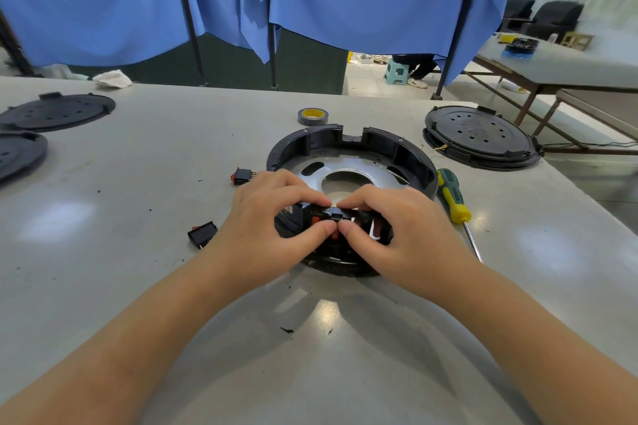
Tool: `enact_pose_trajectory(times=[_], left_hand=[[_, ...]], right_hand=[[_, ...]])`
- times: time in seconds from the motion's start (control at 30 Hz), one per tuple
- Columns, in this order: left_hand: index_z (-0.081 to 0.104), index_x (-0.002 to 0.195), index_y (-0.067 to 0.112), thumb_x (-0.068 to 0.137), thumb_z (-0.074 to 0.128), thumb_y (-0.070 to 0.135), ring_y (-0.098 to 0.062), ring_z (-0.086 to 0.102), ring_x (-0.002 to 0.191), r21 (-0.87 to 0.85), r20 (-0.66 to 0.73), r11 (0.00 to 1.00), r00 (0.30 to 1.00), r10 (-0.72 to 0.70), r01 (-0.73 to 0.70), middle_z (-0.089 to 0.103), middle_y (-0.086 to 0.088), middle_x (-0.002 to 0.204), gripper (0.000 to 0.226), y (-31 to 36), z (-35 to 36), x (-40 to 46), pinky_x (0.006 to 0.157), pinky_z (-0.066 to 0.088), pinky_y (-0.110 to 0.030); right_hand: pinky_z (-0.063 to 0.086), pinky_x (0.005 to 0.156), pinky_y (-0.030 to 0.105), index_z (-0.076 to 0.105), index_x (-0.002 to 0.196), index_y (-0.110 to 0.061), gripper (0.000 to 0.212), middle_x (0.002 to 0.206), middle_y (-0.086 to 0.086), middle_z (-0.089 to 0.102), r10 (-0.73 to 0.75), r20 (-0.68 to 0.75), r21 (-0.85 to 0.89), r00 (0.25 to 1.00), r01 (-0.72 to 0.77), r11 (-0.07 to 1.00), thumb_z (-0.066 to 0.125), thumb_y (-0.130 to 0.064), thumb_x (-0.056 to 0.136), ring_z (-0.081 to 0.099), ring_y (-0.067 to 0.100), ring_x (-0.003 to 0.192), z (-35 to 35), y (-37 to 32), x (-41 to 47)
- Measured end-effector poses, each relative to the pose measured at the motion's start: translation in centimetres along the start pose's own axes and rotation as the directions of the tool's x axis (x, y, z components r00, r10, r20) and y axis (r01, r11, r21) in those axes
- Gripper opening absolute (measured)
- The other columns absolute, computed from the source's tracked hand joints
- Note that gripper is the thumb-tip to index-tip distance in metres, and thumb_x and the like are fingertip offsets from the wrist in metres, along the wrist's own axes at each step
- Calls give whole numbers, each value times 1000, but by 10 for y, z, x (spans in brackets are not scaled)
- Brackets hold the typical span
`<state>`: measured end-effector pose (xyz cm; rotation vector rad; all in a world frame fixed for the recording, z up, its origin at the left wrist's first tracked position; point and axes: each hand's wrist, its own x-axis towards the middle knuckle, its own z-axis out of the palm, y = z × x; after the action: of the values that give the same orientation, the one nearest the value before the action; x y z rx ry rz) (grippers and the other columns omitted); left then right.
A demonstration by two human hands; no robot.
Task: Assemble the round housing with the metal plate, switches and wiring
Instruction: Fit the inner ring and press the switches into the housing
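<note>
Two black round covers (55, 112) are lying at the far left of the grey bench (138, 217), and two loose rocker switches (202, 234) (242, 176) are sitting just left of the round housing (348, 148), which is resting mid-bench with the metal plate (310, 178) lying inside it. The left hand (276, 217) and right hand (390, 228) are both curling fingers and thumb over the housing's near wall, pinching a switch (333, 222) seated there. A tape roll (313, 115) is lying behind the housing, a yellow-green screwdriver (452, 197) is lying just right of it, and another cover (481, 136) is sitting farther right.
</note>
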<state>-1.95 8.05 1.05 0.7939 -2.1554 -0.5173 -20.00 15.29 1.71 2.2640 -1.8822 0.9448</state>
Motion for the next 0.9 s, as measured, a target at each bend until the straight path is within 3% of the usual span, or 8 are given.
enact_pose_trajectory(times=[0.13, 0.33, 0.43, 0.57, 0.63, 0.7, 0.8, 0.9], left_hand=[[73, 94, 33, 78, 78, 32, -5, 52, 97, -12, -51, 1000, 999, -10, 9, 61, 15, 92, 16, 0, 2, 0, 92, 41, -46], [75, 92, 31, 75, 80, 29, -3, 52, 97, -25, -76, 999, 996, -39, 37, 61, 16, 90, 17, 0, 4, 1, 93, 42, -41], [74, 93, 33, 76, 78, 31, -3, 52, 97, -25, -69, 999, 997, -38, 36, 60, 18, 91, 18, -2, 3, 1, 93, 42, -41], [73, 98, 32, 80, 76, 34, -5, 52, 101, 10, -21, 1000, 1000, 23, -23, 59, 18, 96, 19, -4, 1, -1, 94, 41, -46], [71, 101, 31, 82, 67, 35, -7, 54, 105, 8, -1, 1000, 1000, 30, -30, 58, 18, 102, 20, -6, -3, -1, 98, 41, -41], [69, 102, 29, 85, 58, 28, -6, 54, 106, -29, -47, 1000, 999, 2, -4, 58, 17, 103, 20, -9, -10, 1, 98, 39, -25], [68, 99, 24, 89, 55, 8, -2, 56, 94, 27, -165, 996, 983, -82, 88, 60, 9, 98, 23, -21, -27, 9, 82, 36, -4], [68, 100, 22, 84, 59, 13, -9, 56, 87, 198, -133, 936, 954, -269, 292, 59, 5, 98, 20, -38, -40, 13, 75, 38, -17]], right_hand=[[45, 76, 28, 68, 105, -28, 23, 78, -13, 67, 24, -8, 21, 1000, -24, 1000, 60, -40, 87, 60, 8, 74, 2, -1, 0], [41, 72, 16, 63, 113, -29, 29, 69, -17, 60, 47, -16, 39, 999, -46, 998, 64, -38, 86, 56, 5, 68, 2, -2, -1], [37, 75, 13, 65, 110, -29, 28, 71, -18, 60, 32, -36, 17, 999, -32, 999, 59, -42, 86, 54, 4, 68, 2, -3, -2], [41, 78, 22, 66, 109, -23, 28, 81, -16, 64, -20, -12, -5, 1000, 19, 1000, 58, -36, 85, 56, 4, 75, 1, 1, -3], [41, 78, 18, 66, 110, -22, 28, 84, -18, 62, -33, -32, 6, 999, 33, 999, 59, -32, 84, 54, 1, 80, -1, 4, -4], [40, 81, 18, 66, 109, -22, 27, 88, -18, 63, -35, -51, -3, 998, 35, 999, 58, -32, 84, 54, 1, 85, -2, 6, -5], [45, 81, 27, 68, 100, -22, 20, 88, -14, 67, -53, -60, -17, 997, 53, 998, 59, -30, 84, 57, 5, 82, -1, 6, -5], [48, 78, 34, 69, 97, -21, 17, 84, -12, 67, -68, -67, -11, 995, 67, 998, 59, -28, 84, 59, 8, 79, 0, 5, -4]])
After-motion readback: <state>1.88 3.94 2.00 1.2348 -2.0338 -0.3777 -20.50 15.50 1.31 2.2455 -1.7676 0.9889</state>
